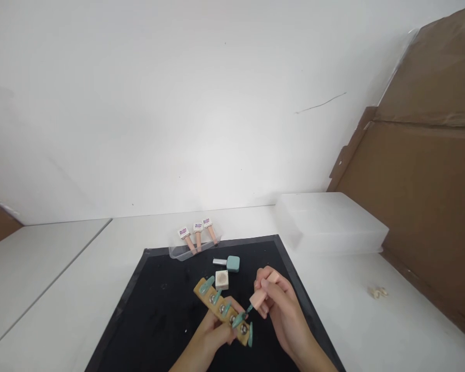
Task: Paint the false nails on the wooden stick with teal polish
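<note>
At the bottom centre of the frame, the left hand (211,336) grips a tan holder (223,308) from below, fingers clenched round its near end. Holder runs diagonally up-left, carrying a row of teal nail tips (238,320) on round pegs.

Just right of it, the right hand (281,305) pinches a pink brush cap (260,297) between thumb and fingertips. The brush (249,309) points down-left, tip at or just above the nail tip second from the near end; can't tell if it's touching.

My read on doing this stroke well:
- keep the left hand braced on the mat (158,310) so the holder doesn't rock
- pull the brush along the tip's length, one light pass
- keep bristles off the peg and the neighbouring tips, they sit close together
- holder is tilted, so watch for polish running to the low edge

Further up the mat: a cream block (222,279) just behind the holder's far end, then a teal bottle (229,263) lying on its side.

At the mat's top edge, a clear tray (178,254) holds three more pink-handled brushes (197,235) with labelled tops.

Right of centre on the table (62,289) a translucent box (329,222); cardboard (422,181) leans at the right edge. Small pale bits (377,292) lie at lower right, too small to identify.
</note>
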Available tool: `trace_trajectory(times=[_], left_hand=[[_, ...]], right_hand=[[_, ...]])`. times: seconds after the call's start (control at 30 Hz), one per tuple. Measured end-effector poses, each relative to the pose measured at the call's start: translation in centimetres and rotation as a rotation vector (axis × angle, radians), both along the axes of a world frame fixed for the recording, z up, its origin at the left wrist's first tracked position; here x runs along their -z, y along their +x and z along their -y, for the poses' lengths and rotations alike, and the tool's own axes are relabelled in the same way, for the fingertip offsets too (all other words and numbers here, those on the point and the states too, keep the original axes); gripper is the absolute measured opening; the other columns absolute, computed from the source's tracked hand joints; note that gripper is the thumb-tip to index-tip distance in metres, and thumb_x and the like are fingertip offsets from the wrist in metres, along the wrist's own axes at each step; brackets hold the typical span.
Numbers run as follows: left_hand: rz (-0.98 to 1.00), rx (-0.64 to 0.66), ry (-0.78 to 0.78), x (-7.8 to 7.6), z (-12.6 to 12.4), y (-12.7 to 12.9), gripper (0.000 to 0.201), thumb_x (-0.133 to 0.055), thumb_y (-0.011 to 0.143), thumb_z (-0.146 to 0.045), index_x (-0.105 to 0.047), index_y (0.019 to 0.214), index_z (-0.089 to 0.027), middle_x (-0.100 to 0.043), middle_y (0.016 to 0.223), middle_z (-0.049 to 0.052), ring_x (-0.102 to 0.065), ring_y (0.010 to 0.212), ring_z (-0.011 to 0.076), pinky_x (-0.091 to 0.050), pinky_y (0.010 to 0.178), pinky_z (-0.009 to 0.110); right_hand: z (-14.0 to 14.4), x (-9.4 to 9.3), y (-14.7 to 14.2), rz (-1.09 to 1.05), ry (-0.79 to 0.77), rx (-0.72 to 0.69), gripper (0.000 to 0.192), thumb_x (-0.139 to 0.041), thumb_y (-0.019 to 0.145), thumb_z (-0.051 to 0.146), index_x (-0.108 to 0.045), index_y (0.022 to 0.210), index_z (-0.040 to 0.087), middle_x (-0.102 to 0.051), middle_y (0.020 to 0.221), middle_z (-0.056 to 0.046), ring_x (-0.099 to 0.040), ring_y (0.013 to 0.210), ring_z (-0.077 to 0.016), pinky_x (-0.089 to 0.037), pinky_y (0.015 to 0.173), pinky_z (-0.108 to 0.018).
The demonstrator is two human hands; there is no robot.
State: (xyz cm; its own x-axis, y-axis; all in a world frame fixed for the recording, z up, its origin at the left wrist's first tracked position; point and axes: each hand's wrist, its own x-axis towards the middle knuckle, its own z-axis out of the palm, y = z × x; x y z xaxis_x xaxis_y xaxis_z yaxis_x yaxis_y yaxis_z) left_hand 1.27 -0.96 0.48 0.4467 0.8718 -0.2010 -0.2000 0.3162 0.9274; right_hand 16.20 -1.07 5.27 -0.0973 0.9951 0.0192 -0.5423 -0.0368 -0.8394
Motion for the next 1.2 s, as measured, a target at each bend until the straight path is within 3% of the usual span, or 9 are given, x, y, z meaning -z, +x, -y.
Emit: trace_trajectory(times=[0.13,0.27,0.4,0.53,0.87,1.2], left_hand=[[-0.009,0.026,0.014,-0.1,-0.1,0.0,0.017,-0.054,0.052,-0.015,-0.056,0.07,-0.015,-0.043,0.045,-0.008,-0.032,0.043,0.0056,-0.021,0.047,0.022],[-0.057,0.031,0.042,-0.4,0.0,0.1,0.017,-0.055,0.055,-0.02,-0.056,0.071,-0.015,-0.043,0.047,-0.008,-0.033,0.044,0.0064,-0.021,0.048,0.022],[-0.098,0.016,0.028,-1.4,0.5,0.2,0.016,-0.053,0.055,-0.017,-0.055,0.071,-0.015,-0.045,0.052,-0.006,-0.033,0.048,0.0075,-0.023,0.05,0.022],[-0.125,-0.055,0.015,-2.3,0.9,0.4,0.016,-0.051,0.057,-0.018,-0.056,0.072,-0.016,-0.044,0.055,-0.005,-0.033,0.053,0.0088,-0.024,0.053,0.023],[-0.136,-0.057,-0.018,-2.3,1.1,0.5,0.017,-0.049,0.055,-0.016,-0.056,0.07,-0.017,-0.044,0.056,-0.005,-0.032,0.055,0.0093,-0.024,0.054,0.023],[-0.139,-0.109,-0.025,-2.7,1.4,0.8,0.012,-0.054,0.057,-0.02,-0.056,0.068,-0.017,-0.044,0.056,-0.005,-0.033,0.055,0.0095,-0.025,0.055,0.023]], right_hand=[[-0.1,0.4,0.1,0.062,-0.001,0.004,0.028,-0.058,0.076,0.037,-0.048,0.059,0.018,-0.041,0.052,0.005,-0.029,0.042,-0.0074,-0.022,0.041,-0.022],[-0.1,0.7,0.1,0.151,0.092,0.04,0.032,-0.056,0.08,0.031,-0.042,0.054,0.019,-0.04,0.046,0.006,-0.032,0.042,-0.0086,-0.026,0.044,-0.023],[0.2,0.7,-0.1,0.258,0.211,0.074,0.04,-0.056,0.081,0.026,-0.033,0.048,0.021,-0.043,0.045,0.005,-0.037,0.044,-0.0099,-0.032,0.049,-0.025],[0.5,0.5,-0.2,0.327,0.262,0.101,0.04,-0.054,0.082,0.026,-0.034,0.048,0.021,-0.044,0.046,0.004,-0.037,0.043,-0.0102,-0.032,0.047,-0.026],[0.6,0.9,-0.1,0.329,0.278,0.154,0.042,-0.053,0.082,0.028,-0.031,0.047,0.022,-0.041,0.041,0.004,-0.035,0.044,-0.0121,-0.031,0.048,-0.027],[0.9,0.4,-0.3,0.345,0.321,0.08,0.042,-0.051,0.083,0.026,-0.03,0.047,0.021,-0.043,0.044,0.004,-0.037,0.043,-0.0111,-0.032,0.047,-0.026]])
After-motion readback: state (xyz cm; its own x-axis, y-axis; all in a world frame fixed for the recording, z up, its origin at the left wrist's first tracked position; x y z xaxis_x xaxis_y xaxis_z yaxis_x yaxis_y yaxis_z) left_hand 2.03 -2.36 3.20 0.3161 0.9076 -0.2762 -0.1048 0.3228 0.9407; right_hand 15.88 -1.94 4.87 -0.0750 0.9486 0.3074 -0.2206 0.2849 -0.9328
